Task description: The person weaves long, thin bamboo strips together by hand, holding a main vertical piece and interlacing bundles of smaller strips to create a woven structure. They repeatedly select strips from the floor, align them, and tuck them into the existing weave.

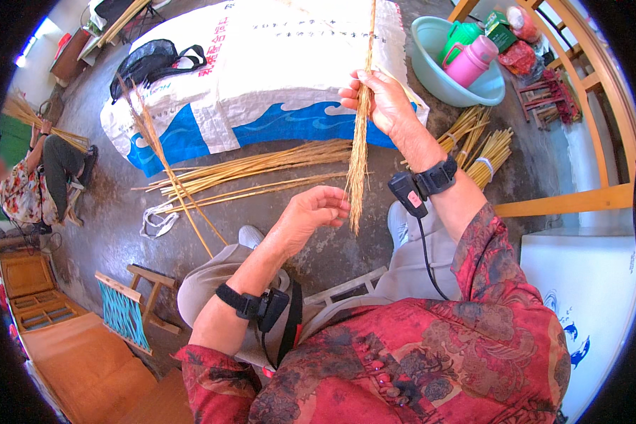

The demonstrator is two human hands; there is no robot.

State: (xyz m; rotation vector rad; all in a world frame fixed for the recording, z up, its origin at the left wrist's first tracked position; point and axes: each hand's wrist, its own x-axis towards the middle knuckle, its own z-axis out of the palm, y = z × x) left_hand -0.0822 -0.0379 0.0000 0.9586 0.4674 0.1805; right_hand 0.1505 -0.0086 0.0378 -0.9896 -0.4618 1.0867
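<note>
My right hand is closed around an upright straw stalk with a long, bushy tassel hanging below the fist. My left hand is lower, beside the tassel, fingers curled at its fine strands; what exactly they pinch is too small to make out. Leaning by my left knee are a few tasselled stalks. Long loose stalks lie on the floor ahead, with white cord at their left end. Tied bundles lie to the right.
A white sack-covered surface holds a black bag. A basin with flasks and a wooden frame are right. A small stool and wooden chair are lower left. Another person sits far left with straw.
</note>
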